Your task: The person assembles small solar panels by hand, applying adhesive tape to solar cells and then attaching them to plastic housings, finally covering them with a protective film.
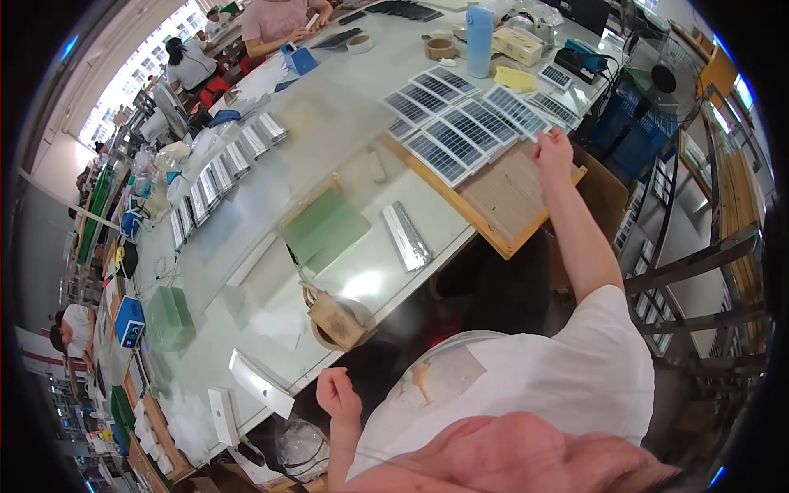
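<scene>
My right hand (pixel 553 152) reaches out to the wooden board (pixel 509 197) and pinches the near edge of a small blue solar panel (pixel 518 111), one of several laid in rows there. My left hand (pixel 337 393) is drawn back near my chest, loosely curled, with nothing visible in it. It hovers by the table's near edge, close to a roll of brown tape (pixel 335 322).
A long white worktable (pixel 329 131) carries a green sheet (pixel 325 230), a silver stack of cells (pixel 406 237), more stacks at left (pixel 215 177), a blue bottle (pixel 479 41) and a fan (pixel 662 78). Other people sit at the far end (pixel 279 20). Metal shelving (pixel 699 271) stands on the right.
</scene>
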Demonstrator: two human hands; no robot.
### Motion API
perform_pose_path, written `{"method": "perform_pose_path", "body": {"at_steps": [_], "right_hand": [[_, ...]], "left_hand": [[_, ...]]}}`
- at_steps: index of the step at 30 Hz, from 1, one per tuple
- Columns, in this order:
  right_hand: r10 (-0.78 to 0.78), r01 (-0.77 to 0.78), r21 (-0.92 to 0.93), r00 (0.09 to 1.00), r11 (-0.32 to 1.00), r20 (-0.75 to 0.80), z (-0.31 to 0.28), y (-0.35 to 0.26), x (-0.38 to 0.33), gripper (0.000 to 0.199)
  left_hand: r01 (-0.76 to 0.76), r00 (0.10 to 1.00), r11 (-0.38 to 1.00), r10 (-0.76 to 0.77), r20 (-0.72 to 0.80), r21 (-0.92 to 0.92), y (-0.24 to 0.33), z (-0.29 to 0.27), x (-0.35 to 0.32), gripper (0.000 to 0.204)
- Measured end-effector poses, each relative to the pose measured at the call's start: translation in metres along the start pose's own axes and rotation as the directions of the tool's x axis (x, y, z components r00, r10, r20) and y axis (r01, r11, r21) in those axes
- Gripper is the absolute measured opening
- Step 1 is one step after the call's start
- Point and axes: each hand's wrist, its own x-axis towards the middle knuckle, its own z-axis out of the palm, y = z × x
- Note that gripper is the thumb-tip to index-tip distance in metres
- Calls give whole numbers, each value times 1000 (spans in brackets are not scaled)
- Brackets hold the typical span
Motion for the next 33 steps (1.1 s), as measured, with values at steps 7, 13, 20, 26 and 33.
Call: {"method": "perform_pose_path", "body": {"at_steps": [7, 13, 20, 26, 33], "right_hand": [[328, -220, -627, 943, 747, 60, -12, 64, 89, 17], [-120, 218, -362, 954, 906, 274, 8, 49, 43, 28], [-198, 871, 0, 111, 492, 974, 129, -15, -186, 27], [-125, 958, 160, -133, 238, 983, 180, 32, -206, 17], [-136, 683, 67, 48, 727, 990, 211, 27, -202, 9]], "left_hand": [[-12, 997, 994, 4, 76, 107, -7, 0, -9, 13], [-125, 989, 961, 101, 106, 245, 8, -3, 3, 6], [-166, 983, 961, 145, 110, 222, 12, -4, 10, 4], [-140, 987, 916, 101, 122, 376, 22, -18, 22, 10], [-114, 992, 731, 114, 45, 673, 12, -65, 69, 16]]}}
